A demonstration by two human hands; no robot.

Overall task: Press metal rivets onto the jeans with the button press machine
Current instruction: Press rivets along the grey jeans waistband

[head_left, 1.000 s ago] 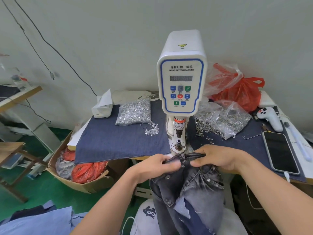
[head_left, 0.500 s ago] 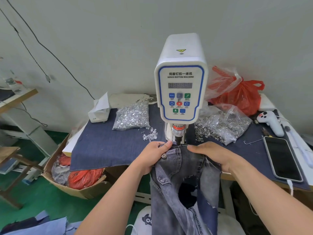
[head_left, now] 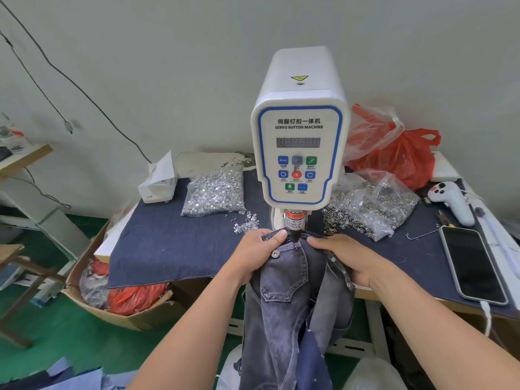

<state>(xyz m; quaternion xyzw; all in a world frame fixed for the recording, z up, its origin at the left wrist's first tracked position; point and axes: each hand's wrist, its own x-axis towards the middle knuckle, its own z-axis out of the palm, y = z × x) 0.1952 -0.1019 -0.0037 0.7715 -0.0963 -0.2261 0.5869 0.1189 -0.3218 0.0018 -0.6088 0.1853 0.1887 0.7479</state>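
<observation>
Waistband now pushed under press head; grey jeans (head_left: 284,280) hang off counter, button beside left fingers. Left hand (head_left: 257,256), right hand (head_left: 344,256) pinch waistband flat, fingers curled.

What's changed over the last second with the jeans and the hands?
Both hands, left hand and right hand, carried the bunched jeans up to the press head and spread the waistband flat beneath it. Both still grip the waistband. Rivet bags and phone unmoved.
</observation>
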